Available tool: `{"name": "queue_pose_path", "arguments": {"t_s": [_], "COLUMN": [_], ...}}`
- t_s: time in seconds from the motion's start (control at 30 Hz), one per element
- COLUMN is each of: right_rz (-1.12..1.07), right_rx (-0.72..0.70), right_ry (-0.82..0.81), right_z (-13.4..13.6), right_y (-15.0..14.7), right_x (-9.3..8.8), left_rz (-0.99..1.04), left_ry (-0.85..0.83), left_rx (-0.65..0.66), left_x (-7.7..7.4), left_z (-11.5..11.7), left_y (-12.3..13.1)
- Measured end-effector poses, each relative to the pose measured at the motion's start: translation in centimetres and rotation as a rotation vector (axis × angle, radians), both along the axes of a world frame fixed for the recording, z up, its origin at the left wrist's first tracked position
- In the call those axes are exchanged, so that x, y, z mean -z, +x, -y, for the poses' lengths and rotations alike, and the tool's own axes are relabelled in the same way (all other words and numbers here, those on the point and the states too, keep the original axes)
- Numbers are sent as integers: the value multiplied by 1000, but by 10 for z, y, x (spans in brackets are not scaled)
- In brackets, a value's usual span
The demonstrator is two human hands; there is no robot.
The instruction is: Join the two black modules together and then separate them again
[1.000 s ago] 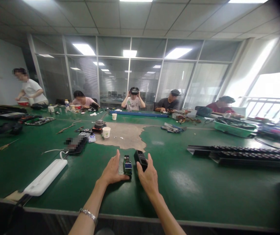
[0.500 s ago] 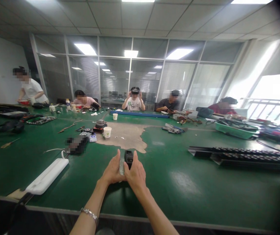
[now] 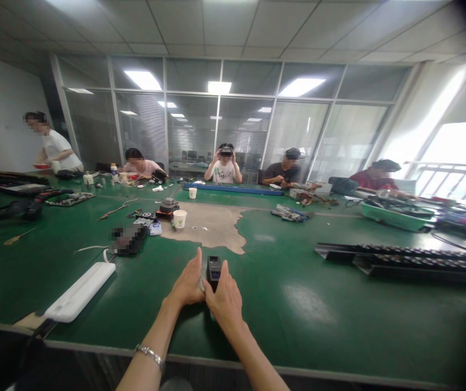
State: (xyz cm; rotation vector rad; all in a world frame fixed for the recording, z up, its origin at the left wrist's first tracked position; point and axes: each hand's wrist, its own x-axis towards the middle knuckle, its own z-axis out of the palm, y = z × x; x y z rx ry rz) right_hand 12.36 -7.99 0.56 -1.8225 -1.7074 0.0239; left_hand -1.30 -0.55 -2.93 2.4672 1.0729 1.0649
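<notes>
On the green table (image 3: 298, 304) in front of me, my two hands meet around a small black device (image 3: 214, 267). My right hand (image 3: 225, 296) is wrapped round the black device and holds it upright over the spot where a small circuit-board module stood; that module is now hidden between my hands. My left hand (image 3: 189, 282) lies against the left side with its fingers stretched forward. A metal bracelet (image 3: 149, 353) is on my left wrist.
A white flat box (image 3: 79, 292) lies at the near left. A paper cup (image 3: 179, 218), tools and a worn bare patch (image 3: 212, 228) are further back. Long black strips (image 3: 404, 258) lie at the right. Several people sit or stand at the far side.
My right hand carried the black device left onto the small circuit-board module. Both hands closed in together, and the module is now covered.
</notes>
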Motion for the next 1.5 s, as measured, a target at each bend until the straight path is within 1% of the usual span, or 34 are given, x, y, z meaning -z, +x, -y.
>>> {"name": "queue_pose_path", "arguments": {"t_s": [0.13, 0.27, 0.37, 0.43, 0.5, 0.57, 0.67, 0.73, 0.83, 1.03, 1.23, 1.37, 1.5], "right_rz": [-37, -134, -197, -226, -234, -229, -220, -215, -210, -174, -47, 8, -4], "right_rx": [-7, -21, -14, -3, 22, 58, 99, 112, 117, 120, 115, 125, 103], "right_ry": [-10, 39, 101, 150, 191, 200, 164, 140, 124, 115, 119, 183, 240], "right_z": [0, -3, -8, -11, -12, -12, -10, -8, -6, -5, -3, -5, -7], "right_y": [0, 3, 12, 24, 39, 56, 75, 82, 85, 84, 82, 81, 83], "right_x": [-1, -12, -22, -24, -20, -12, 5, 14, 21, 25, 29, 32, 35], "left_rz": [8, 14, 17, 13, 7, 3, -1, -7, -15, -24, -32, -31, -28], "left_ry": [-9, -31, -68, -99, -121, -130, -138, -147, -156, -175, -186, -173, -164], "left_rx": [1, 2, -15, -31, -40, -44, -48, -53, -59, -74, -74, -76, -67], "left_x": [0, -1, -2, -3, -4, -5, -8, -9, -10, -11, -14, -12, -13], "left_z": [0, 2, 3, 3, 4, 4, 6, 7, 9, 9, 12, 12, 13], "left_y": [1, 1, 0, 0, 0, -1, 0, 0, 1, 2, 4, 4, 3]}}
